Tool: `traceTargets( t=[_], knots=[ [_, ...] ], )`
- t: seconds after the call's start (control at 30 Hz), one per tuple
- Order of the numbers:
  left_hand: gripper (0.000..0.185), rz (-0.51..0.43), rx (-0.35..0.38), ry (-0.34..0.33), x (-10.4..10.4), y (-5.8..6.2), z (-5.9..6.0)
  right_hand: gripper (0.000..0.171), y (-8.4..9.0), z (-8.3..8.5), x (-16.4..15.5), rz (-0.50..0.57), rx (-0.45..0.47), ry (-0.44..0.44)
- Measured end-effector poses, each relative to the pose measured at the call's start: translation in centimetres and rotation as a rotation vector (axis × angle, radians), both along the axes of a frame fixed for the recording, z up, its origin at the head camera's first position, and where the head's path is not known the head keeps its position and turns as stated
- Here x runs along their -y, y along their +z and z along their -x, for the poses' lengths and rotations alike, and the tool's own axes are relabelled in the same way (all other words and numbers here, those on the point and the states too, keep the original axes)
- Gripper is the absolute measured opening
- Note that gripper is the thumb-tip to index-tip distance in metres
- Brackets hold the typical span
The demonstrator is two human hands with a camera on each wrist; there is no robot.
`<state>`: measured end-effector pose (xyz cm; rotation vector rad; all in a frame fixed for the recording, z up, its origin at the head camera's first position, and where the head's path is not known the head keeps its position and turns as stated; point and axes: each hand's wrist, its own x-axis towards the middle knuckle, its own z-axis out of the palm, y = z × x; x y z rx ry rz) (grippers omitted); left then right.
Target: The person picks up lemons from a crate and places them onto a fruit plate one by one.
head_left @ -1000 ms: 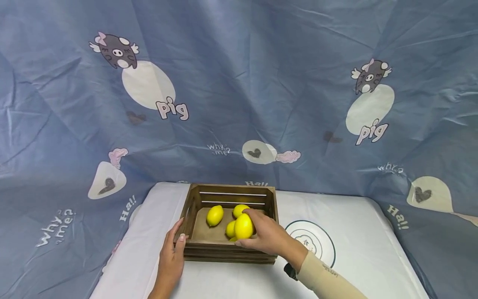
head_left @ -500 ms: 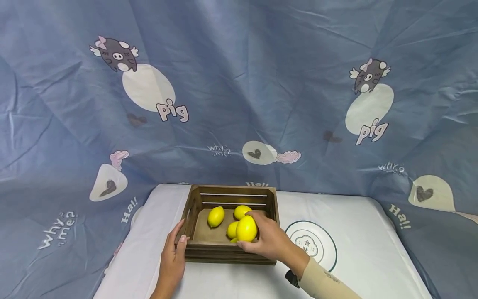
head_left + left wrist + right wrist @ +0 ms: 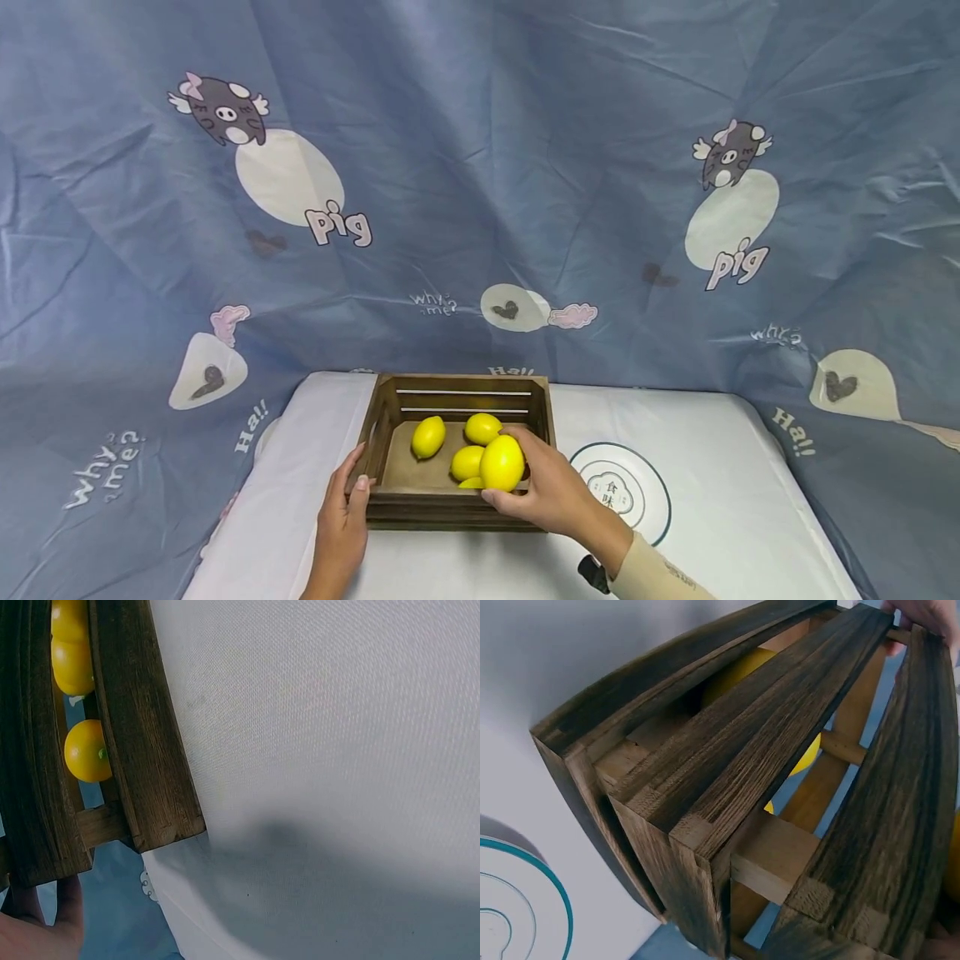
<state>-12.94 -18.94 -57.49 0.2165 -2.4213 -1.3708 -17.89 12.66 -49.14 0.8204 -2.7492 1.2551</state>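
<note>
The left hand (image 3: 341,521) lies nearest the camera — its thumb and fingers curled against the near-left corner of the wooden crate (image 3: 390,508), steadying it on the white tabletop (image 3: 720,500). Just beyond, the right hand (image 3: 551,492) grips a lemon (image 3: 502,462) from the right, fingers wrapped round it over the crate's near-right part. The lemon stands roughly upright, its long axis running near to far in the head view. Left of that hand and further in, three more lemons (image 3: 428,437) lie on the crate floor. To the right, on the table beside the crate, sits a round plate (image 3: 645,479) — nearer the right hand.
</note>
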Motion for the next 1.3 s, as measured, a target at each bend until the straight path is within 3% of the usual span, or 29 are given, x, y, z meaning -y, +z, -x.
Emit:
traceTargets(
  t=[0.4,0.6,0.77,1.0,1.3],
  knots=[
    [0.047,-0.02,-0.019,-0.026,-0.5,0.1,0.3,0.076,1.2,-2.1,-1.9,0.073,0.035,-0.015],
    [0.047,-0.043,0.039,-0.02,-0.9,-0.2,-0.5,0.079,1.3,-3.7,-3.3,0.128,0.039,-0.078],
    [0.047,-0.012,0.05,0.02,-0.7,-0.3,-1.0,0.081,1.0,-4.1,-4.4,0.146,-0.021,-0.137],
    [0.046,0.02,0.017,0.062,-0.5,-0.5,-1.1,0.089,-1.1,-3.9,-7.4,0.153,-0.161,-0.328],
    [0.048,0.004,0.031,0.036,-0.6,0.1,-0.4,0.089,-5.4,-4.0,-11.8,0.081,-0.096,-0.578]
  ],
)
